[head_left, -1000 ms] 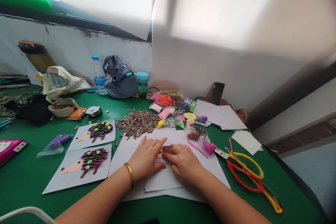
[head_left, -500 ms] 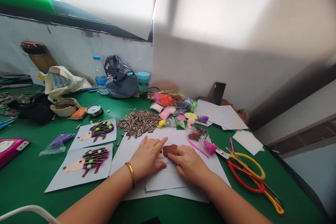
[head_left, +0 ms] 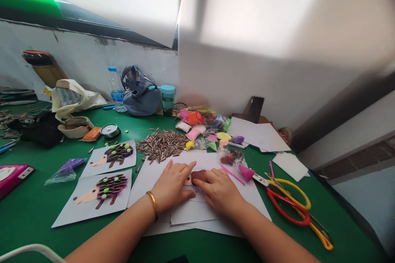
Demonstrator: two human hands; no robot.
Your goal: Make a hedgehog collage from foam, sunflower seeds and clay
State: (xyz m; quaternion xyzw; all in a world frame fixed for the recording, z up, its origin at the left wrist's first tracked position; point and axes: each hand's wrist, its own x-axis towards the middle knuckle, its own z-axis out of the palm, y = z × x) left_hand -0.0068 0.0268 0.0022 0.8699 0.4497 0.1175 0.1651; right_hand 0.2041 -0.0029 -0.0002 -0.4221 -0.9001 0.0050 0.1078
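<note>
My left hand [head_left: 173, 184] lies with fingers spread on a sheet of white paper [head_left: 191, 217], holding it flat. On the sheet is a hedgehog drawing with a peach face and dark eye, partly hidden by my hands. A flattened piece of brown modelling clay [head_left: 198, 175] covers the upper part of the body outline. My right hand [head_left: 221, 191] has its fingers bent close together, their tips pressed on the clay. Two hedgehog pictures with seeds and green dots, one nearer [head_left: 92, 197] and one farther [head_left: 112, 158], lie left of the sheet.
Sunflower seeds [head_left: 162, 144] are heaped behind the paper. Bagged coloured clay [head_left: 197, 119] lies beyond. To the right are scissors [head_left: 290, 201] with red and yellow handles and a pink clay lump [head_left: 246, 173]. A blue bag [head_left: 142, 100] and a teal-lidded cup [head_left: 168, 99] stand near the wall.
My right hand has shifted slightly forward and left over the brown clay, covering more of it. My left hand stays in place on the paper.
</note>
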